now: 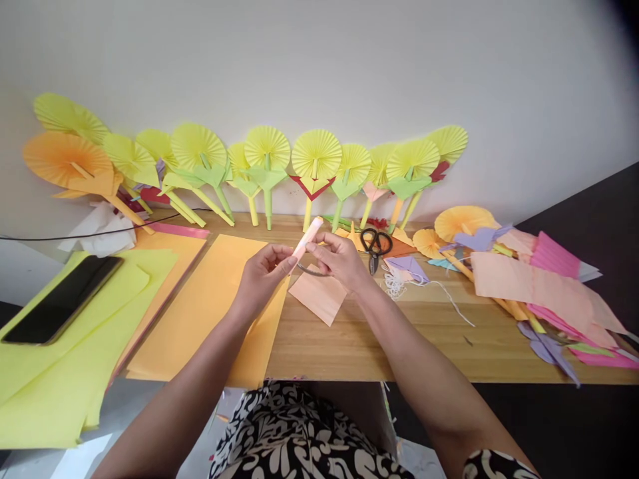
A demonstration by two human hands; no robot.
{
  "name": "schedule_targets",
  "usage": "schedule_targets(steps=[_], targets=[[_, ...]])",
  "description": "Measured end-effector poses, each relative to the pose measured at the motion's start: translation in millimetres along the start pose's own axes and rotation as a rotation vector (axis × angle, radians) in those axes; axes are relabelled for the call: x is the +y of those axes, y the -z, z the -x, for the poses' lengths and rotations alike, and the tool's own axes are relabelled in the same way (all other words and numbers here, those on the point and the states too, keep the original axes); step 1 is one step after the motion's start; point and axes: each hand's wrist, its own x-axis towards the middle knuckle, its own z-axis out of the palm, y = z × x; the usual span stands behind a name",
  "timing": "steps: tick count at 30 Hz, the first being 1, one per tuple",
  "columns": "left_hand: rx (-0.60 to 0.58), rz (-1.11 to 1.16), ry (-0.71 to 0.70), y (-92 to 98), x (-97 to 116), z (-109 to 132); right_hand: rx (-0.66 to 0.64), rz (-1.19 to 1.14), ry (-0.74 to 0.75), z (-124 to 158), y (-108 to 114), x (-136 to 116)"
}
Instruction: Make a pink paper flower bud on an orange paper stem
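A pale pink rolled paper tube (308, 237) is held up at a slant over the middle of the wooden table. My left hand (267, 271) pinches its lower end between thumb and fingers. My right hand (337, 261) grips its right side, fingers closed. A thin dark curved strip (310, 270) shows between the two hands; what it belongs to is hard to make out. Below the hands lies a square of peach paper (319, 297), flat on the table. Black-handled scissors (375, 247) rest just right of my right hand.
Yellow paper fans on stems (316, 154) lean along the wall. Orange sheets (210, 299) and yellow-green sheets (124, 319) with a phone (64, 299) cover the left. White string (397, 283) lies near a purple folded paper (409, 267). Pink and peach papers (544, 286) pile up at right.
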Motion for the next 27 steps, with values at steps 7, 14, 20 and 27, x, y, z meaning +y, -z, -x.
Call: schedule_targets(steps=[7, 14, 20, 27], targets=[[0.102, -0.203, -0.037, -1.5, -6, 0, 0.027, 0.007, -0.007, -2, 0, 9], [0.164, -0.511, -0.183, -0.1, -8, 2, 0.017, 0.037, -0.054, -1, -4, 9], [0.081, -0.726, -0.449, 2.3, -12, 3, 0.038, 0.027, -0.056, 0, -6, 7], [-0.110, -0.697, -0.495, 5.2, -10, 2, 0.058, 0.027, -0.050, -5, -4, 13]])
